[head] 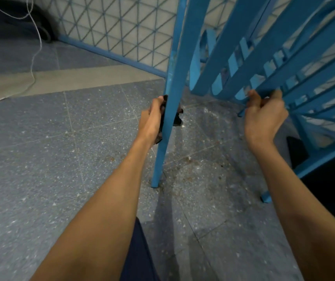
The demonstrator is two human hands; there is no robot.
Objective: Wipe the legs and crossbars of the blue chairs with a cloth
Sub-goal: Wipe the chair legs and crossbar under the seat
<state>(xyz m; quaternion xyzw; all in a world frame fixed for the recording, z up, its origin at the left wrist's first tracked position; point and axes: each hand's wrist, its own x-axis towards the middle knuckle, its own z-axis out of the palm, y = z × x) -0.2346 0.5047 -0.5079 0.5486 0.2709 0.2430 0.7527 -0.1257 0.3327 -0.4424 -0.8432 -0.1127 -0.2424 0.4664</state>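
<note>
A blue slatted chair [280, 63] fills the upper right, tilted. Its front leg [170, 110] runs down to the floor at centre. My left hand [152, 118] grips a dark cloth [176, 120] wrapped round that leg about halfway up; most of the cloth is hidden behind the leg and my hand. My right hand [263, 116] curls its fingers round the edge of a seat slat [268, 86]. A second leg tip [266, 198] rests on the floor at lower right.
Speckled grey floor tiles [41, 149] spread left, with dust and crumbs around the leg's foot. A blue lattice fence [118, 31] stands behind. A white cord [36, 37] trails across the floor at upper left. A dark object [296, 151] sits under the chair.
</note>
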